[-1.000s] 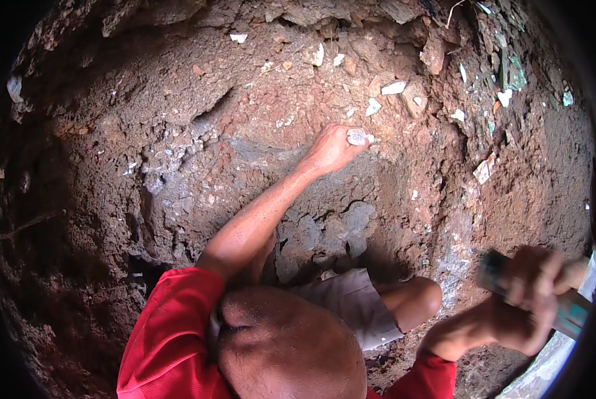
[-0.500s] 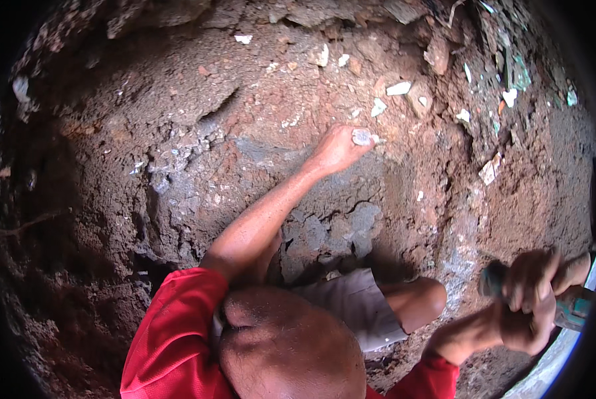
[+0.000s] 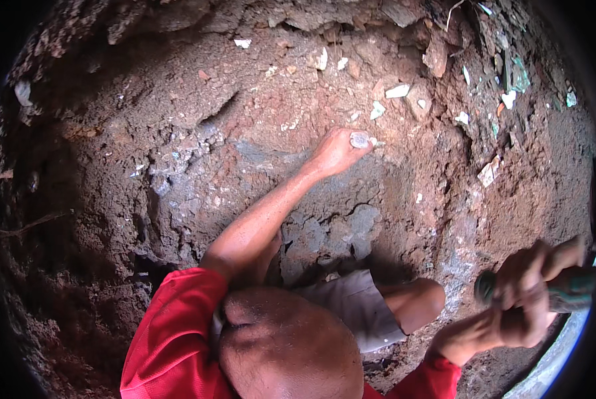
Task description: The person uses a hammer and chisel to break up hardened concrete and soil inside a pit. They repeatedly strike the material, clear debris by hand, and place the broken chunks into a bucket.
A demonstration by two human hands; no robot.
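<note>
My left hand is closed in a fist against the earth face, around a tool of which only a round, grey metal end shows. A small pale tip is visible just right of that end; the rest is hidden by the fist. Out at the right rim, my right hand wraps around a thick, dark tool handle with greenish bands. The handle's rounded butt sticks out on the hand's left side. Its other end runs into the dark rim, so the tool's head cannot be seen. This hand is somewhat blurred.
Rough brown earth surrounds both hands, with pale stone chips and greenish fragments in it. A cracked grey patch lies below my left fist. A bent knee and grey shorts are close by. A pale edge curves at lower right.
My right hand has risen slightly, and the handle has tilted, its right part up and its butt a little down. My left fist has stayed almost in place.
</note>
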